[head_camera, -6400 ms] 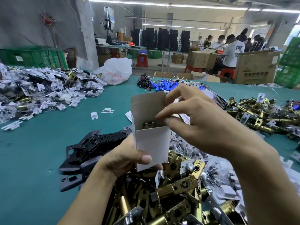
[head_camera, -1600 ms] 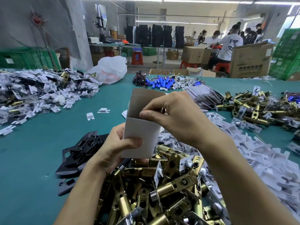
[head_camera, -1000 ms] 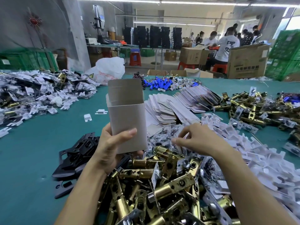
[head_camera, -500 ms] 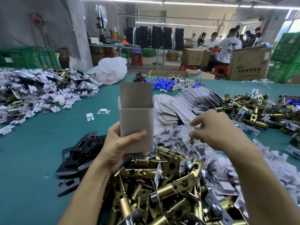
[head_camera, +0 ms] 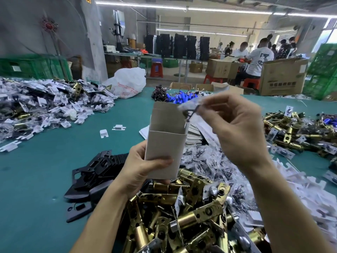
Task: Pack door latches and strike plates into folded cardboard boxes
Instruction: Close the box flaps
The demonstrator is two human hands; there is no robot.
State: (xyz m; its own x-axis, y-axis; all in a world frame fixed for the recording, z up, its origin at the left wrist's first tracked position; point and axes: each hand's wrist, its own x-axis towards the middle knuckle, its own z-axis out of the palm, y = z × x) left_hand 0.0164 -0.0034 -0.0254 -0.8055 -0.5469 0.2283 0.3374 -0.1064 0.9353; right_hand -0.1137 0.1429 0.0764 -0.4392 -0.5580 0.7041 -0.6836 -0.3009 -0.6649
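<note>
Grey cardboard box (head_camera: 166,143) upright in the fingers of the left hand (head_camera: 144,172).
Small clear plastic bag (head_camera: 189,108), pinched by fingertips of the right hand (head_camera: 235,128), hangs at the box's open top; brass door latches (head_camera: 182,216) heaped below both sets of fingers, flat black metal plates (head_camera: 94,170) to their left.

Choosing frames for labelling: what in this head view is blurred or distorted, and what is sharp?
Head view: the clear bag pinched by the right hand is motion-smeared, contents unreadable; the cardboard box in the left hand and the brass latches are sharp; the ceiling lights bow from wide-angle distortion.
</note>
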